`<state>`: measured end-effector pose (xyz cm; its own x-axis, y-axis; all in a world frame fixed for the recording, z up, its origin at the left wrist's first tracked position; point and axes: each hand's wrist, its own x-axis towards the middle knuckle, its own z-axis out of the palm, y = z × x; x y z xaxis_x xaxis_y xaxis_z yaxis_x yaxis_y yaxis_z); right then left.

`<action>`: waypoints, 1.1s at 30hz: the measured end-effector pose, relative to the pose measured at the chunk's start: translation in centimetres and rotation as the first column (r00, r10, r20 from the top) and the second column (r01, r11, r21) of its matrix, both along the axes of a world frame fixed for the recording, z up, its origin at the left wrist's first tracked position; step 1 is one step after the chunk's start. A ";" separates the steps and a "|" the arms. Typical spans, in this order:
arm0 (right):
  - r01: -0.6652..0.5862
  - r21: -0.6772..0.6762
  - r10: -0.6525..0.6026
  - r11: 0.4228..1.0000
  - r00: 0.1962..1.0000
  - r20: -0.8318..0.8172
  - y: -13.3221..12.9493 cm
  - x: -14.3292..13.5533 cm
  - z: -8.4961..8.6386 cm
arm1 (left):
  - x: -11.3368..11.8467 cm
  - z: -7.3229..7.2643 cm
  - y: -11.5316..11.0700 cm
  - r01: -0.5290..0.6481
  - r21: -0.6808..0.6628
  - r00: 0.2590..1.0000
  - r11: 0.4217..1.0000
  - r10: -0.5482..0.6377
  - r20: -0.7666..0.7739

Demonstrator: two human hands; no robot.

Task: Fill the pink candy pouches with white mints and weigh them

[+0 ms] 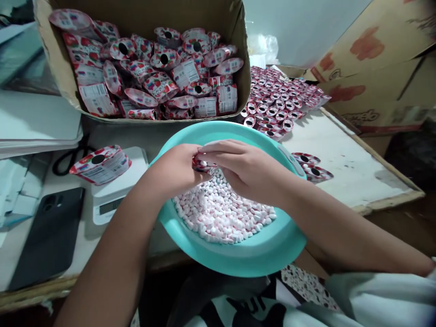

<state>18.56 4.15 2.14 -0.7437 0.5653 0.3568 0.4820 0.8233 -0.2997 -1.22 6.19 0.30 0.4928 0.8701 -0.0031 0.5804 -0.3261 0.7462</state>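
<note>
One candy pouch [197, 165] is clamped in the left fingers [200, 177], right fingers [223, 148] together at its mouth; loose candies [223, 218] lie below them, apparently filled pouches [160, 86] beyond, seemingly unfilled ones [272, 102] rightward.

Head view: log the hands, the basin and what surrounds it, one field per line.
Left hand: around the held packet, over the basin
Right hand: cupped at the packet's mouth
Basin: turquoise, with pale tablets inside
Box: behind the basin, leftward, holding many packets
Scale: left of the basin, one packet on it
Phone: flat, left of the scale
Right rear: massed packets on the table
</note>
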 end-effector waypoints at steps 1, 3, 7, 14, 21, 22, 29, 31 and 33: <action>-0.001 0.000 0.001 1.000 1.000 0.013 0.1 0.2 0.1 | 0.0 0.0 0.0 -0.010 -0.007 1.000 1.000 0.010 0.008; 0.029 0.003 -0.029 1.000 0.999 0.027 0.3 0.5 0.3 | 0.0 0.1 0.0 -0.038 -0.012 0.999 0.999 0.039 0.022; 0.151 -0.006 -0.151 0.989 0.988 -0.041 0.8 1.4 0.4 | 0.1 0.3 -0.2 -0.090 -0.040 0.993 0.995 0.093 0.076; 0.269 -0.054 -0.270 0.962 0.963 -0.019 0.9 1.5 0.3 | 0.1 0.3 -0.3 -0.092 -0.053 0.991 0.994 0.096 0.089; 0.219 -0.114 -0.231 0.969 0.968 -0.097 -0.1 0.5 -0.1 | 0.1 0.5 -0.4 -0.034 -0.063 0.994 0.997 0.040 0.098; 0.217 -0.111 -0.230 0.970 0.964 -0.131 -0.1 0.5 -0.1 | 0.1 0.5 -0.4 -0.036 -0.068 0.994 0.997 0.043 0.098; -0.017 -0.101 0.010 0.995 0.997 -0.077 0.3 0.8 -0.1 | 0.0 0.6 -0.6 -0.025 -0.062 0.990 0.998 0.034 0.137; 0.027 -0.085 -0.030 0.996 0.999 -0.037 0.4 0.9 -0.2 | 0.0 0.6 -0.5 -0.049 -0.075 0.988 0.996 0.059 0.143; 0.108 -0.068 -0.109 0.992 0.994 -0.017 0.6 1.1 -0.4 | 0.1 0.6 -0.5 -0.080 -0.085 0.987 0.993 0.091 0.131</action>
